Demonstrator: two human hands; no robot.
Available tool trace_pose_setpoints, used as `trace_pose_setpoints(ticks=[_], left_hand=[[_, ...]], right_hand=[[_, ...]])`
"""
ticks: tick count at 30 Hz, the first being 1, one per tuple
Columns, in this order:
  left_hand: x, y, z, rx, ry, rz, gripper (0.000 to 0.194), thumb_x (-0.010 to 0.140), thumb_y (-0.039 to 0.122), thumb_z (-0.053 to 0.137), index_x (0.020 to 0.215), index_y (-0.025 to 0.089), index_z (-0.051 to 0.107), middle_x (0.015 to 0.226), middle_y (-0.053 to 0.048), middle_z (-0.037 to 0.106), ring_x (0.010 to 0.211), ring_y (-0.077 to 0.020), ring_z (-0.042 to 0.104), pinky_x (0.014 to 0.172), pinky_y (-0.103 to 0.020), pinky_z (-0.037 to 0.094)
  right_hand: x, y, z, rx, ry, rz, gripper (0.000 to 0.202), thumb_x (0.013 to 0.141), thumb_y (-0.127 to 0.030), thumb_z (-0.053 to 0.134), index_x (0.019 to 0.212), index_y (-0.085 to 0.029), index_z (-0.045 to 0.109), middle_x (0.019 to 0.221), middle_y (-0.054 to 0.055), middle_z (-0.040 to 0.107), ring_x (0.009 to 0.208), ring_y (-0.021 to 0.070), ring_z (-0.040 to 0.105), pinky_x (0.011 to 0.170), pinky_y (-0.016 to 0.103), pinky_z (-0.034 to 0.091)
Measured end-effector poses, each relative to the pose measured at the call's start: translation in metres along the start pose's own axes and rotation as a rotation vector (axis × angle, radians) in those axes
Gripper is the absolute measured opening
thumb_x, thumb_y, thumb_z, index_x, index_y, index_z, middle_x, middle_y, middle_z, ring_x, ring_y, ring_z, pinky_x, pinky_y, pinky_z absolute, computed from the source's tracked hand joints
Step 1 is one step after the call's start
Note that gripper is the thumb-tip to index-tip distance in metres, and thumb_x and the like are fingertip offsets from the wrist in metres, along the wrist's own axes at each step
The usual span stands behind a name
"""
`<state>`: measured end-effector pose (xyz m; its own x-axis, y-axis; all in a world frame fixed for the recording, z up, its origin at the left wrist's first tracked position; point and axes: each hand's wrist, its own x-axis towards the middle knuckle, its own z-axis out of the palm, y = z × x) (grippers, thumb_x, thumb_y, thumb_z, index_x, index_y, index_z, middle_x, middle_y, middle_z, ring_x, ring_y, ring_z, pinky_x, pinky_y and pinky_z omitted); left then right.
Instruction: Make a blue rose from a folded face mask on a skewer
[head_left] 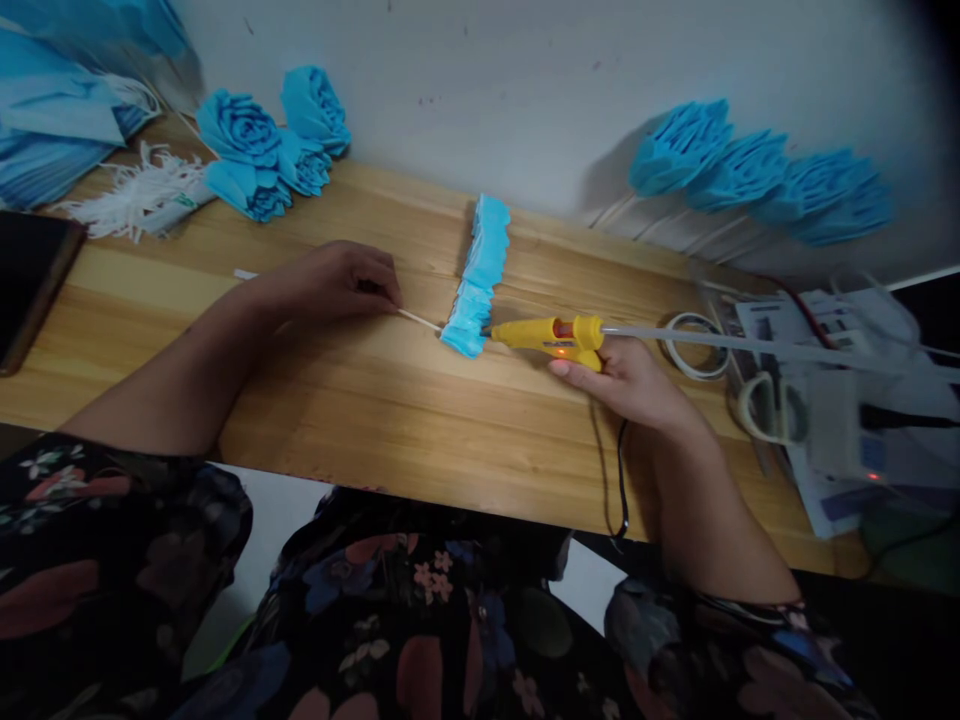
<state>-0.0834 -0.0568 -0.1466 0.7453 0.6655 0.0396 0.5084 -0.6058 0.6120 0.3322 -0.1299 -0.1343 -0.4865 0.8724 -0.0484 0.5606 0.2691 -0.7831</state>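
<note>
A thin pale stick (418, 319) is pinched in my left hand (364, 280); its far end meets the lower end of a gathered blue strip (480, 275). This pleated strip lies on the wooden table (420, 420), running away from me. From the right, my right hand (626, 380) grips a yellow glue gun (547, 338), whose nozzle is at the strip's lower right edge. A long clear glue stick (690, 338) extends from the gun's back, and a small orange light glows on its body.
Blue flowers (240, 128) and white cords (150, 192) lie at the back left, near stacked blue sheets (56, 125) and a dark device (34, 280). More flowers (679, 148) lean on the right wall. A tape roll (696, 347), scissors (769, 408) and a white box (836, 425) sit right.
</note>
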Motion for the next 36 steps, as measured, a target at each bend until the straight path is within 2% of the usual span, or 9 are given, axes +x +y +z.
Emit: trace_pose_setpoints(ticks=[5, 9, 12, 18, 23, 31, 36], left_hand=[[0.0, 0.002, -0.001, -0.001, -0.004, -0.004, 0.036, 0.104, 0.047, 0.06, 0.093, 0.019, 0.081, 0.096, -0.008, 0.075, 0.086, -0.0191, 0.068, 0.08, -0.031, 0.05], [0.0, 0.002, -0.001, -0.001, -0.003, -0.007, 0.039, 0.105, 0.05, 0.059, 0.093, 0.019, 0.08, 0.097, -0.008, 0.076, 0.087, -0.0195, 0.068, 0.08, -0.032, 0.05], [0.0, 0.002, -0.001, -0.003, -0.006, -0.012, 0.04, 0.105, 0.052, 0.059, 0.093, 0.019, 0.079, 0.097, -0.008, 0.076, 0.087, -0.019, 0.067, 0.08, -0.032, 0.05], [0.0, 0.005, 0.001, 0.041, 0.022, 0.004, 0.033, 0.1, 0.042, 0.059, 0.092, 0.018, 0.08, 0.094, -0.007, 0.076, 0.082, -0.0177, 0.066, 0.076, -0.03, 0.048], [0.0, 0.013, 0.0, 0.085, 0.011, -0.007, 0.03, 0.099, 0.034, 0.056, 0.092, 0.017, 0.079, 0.093, -0.008, 0.075, 0.082, -0.0171, 0.066, 0.076, -0.028, 0.047], [0.0, 0.009, -0.001, 0.058, -0.009, 0.0, 0.033, 0.103, 0.041, 0.057, 0.097, 0.017, 0.08, 0.097, -0.008, 0.075, 0.086, -0.0181, 0.067, 0.079, -0.029, 0.048], [0.0, 0.007, -0.002, 0.027, -0.025, 0.007, 0.032, 0.105, 0.042, 0.056, 0.095, 0.021, 0.079, 0.097, -0.008, 0.075, 0.089, -0.0204, 0.067, 0.083, -0.032, 0.049]], right_hand=[[-0.001, -0.002, -0.01, 0.037, 0.068, 0.012, 0.062, 0.088, -0.087, 0.074, 0.084, -0.025, 0.078, 0.082, 0.005, 0.074, 0.074, 0.0233, 0.065, 0.066, 0.036, 0.052], [0.001, 0.001, -0.006, 0.11, 0.111, 0.081, 0.071, 0.085, -0.093, 0.071, 0.077, -0.023, 0.077, 0.078, 0.007, 0.073, 0.068, 0.0208, 0.061, 0.063, 0.036, 0.049], [0.005, 0.005, 0.004, 0.181, 0.129, 0.099, 0.071, 0.083, -0.094, 0.072, 0.078, -0.023, 0.077, 0.077, 0.006, 0.072, 0.067, 0.0191, 0.059, 0.063, 0.035, 0.047], [0.009, 0.009, 0.018, 0.278, 0.175, 0.16, 0.07, 0.08, -0.093, 0.076, 0.082, -0.024, 0.078, 0.076, 0.005, 0.07, 0.065, 0.0175, 0.055, 0.058, 0.033, 0.045], [0.01, 0.006, 0.019, 0.324, 0.187, 0.165, 0.066, 0.078, -0.092, 0.079, 0.077, -0.026, 0.074, 0.084, 0.008, 0.077, 0.065, 0.0183, 0.056, 0.057, 0.034, 0.045], [0.01, 0.007, 0.018, 0.317, 0.172, 0.166, 0.063, 0.08, -0.089, 0.079, 0.075, -0.027, 0.072, 0.083, 0.008, 0.077, 0.067, 0.0202, 0.061, 0.058, 0.036, 0.048], [0.01, 0.007, 0.016, 0.269, 0.169, 0.144, 0.063, 0.082, -0.091, 0.076, 0.075, -0.028, 0.073, 0.083, 0.008, 0.079, 0.066, 0.0218, 0.064, 0.058, 0.038, 0.05]])
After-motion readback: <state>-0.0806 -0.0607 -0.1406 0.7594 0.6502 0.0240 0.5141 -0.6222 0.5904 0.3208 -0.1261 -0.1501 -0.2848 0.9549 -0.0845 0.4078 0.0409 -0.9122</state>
